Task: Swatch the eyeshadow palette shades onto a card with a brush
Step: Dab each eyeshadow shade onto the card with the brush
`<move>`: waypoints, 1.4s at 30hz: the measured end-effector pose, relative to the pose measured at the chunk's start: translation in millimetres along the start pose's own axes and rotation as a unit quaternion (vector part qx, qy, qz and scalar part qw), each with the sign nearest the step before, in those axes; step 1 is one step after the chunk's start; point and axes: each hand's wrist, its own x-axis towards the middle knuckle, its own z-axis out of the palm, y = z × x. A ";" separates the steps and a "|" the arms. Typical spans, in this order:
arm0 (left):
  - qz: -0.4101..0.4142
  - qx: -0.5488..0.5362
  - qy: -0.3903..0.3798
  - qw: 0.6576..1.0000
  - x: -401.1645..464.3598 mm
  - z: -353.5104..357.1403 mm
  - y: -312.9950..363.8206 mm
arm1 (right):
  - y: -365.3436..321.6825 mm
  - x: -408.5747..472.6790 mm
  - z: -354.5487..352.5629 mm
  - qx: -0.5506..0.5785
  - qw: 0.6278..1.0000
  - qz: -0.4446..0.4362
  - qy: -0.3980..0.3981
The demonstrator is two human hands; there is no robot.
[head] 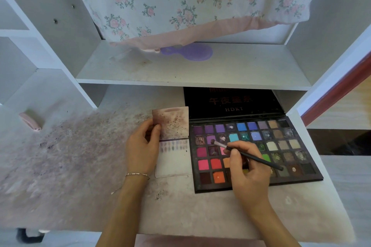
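Now the brush tip sits on a purple pan of the open palette.

Right hand [248, 168] pinches the brush [249, 155] near its bristles, which touch the palette [301, 176]. Just left of it, the left hand [143, 146] curls round the card [173, 164], thumb holding its stained flap upright; faint swatches line the top.

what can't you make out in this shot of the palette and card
Head view:
- Palette pans under the right hand: hidden.
- Gold lettering on the palette lid: top line cut by the shelf, rest blurred.
- Swatches on the card: too small to tell shades.
- Card's left edge: behind the left hand.
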 end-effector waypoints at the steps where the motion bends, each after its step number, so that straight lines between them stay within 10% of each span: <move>1: -0.001 -0.005 0.001 1.000 0.2 -0.1 0.4 | 0.0 1.3 0.8 -0.005 1.000 0.003 -0.007; 22: -0.001 -0.114 0.092 0.989 1.6 -22.4 -7.0 | 4.0 1.0 10.3 -0.086 0.992 0.044 -0.081; 42: 0.021 -0.040 -0.039 0.998 -3.5 -18.4 -1.4 | 2.2 3.4 14.8 -0.172 0.981 0.006 -0.095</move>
